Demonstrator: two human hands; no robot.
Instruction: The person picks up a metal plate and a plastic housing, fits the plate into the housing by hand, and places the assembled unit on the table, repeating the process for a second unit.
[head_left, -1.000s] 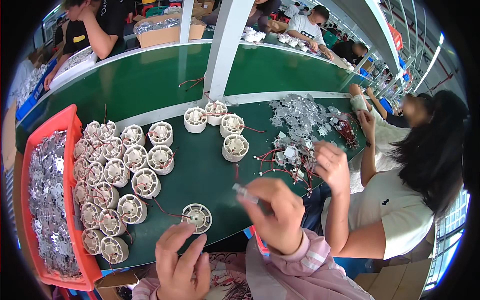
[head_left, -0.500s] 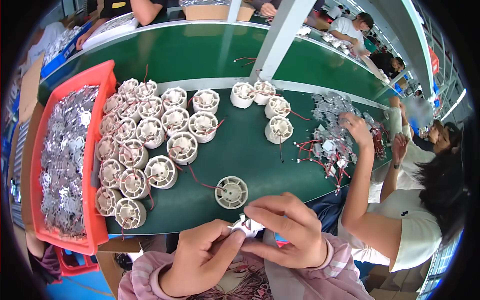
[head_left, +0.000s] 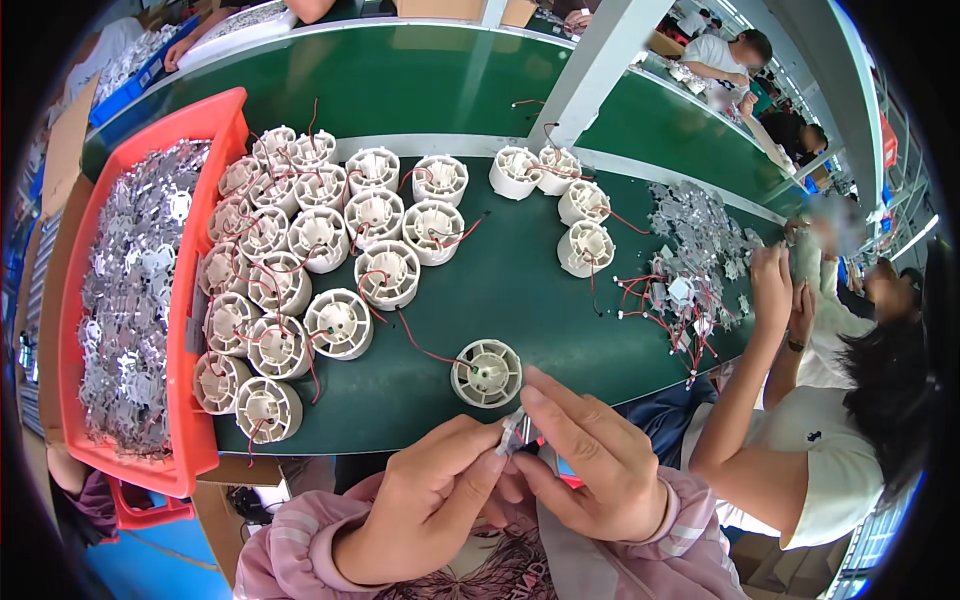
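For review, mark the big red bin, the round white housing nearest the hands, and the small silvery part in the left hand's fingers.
Big red bin (head_left: 203, 430): head view, on its right wall.
Round white housing (head_left: 487, 373): head view, on its central hub.
Small silvery part (head_left: 513, 432): head view, middle of its visible face.

Holding 1 small, shiny grey piece (head_left: 513, 434) tilted between left hand (head_left: 432, 490) and right hand (head_left: 605, 465), near 1 round, white, spoked housing (head_left: 487, 374) set face-up with a red wire (head_left: 440, 357) running left.
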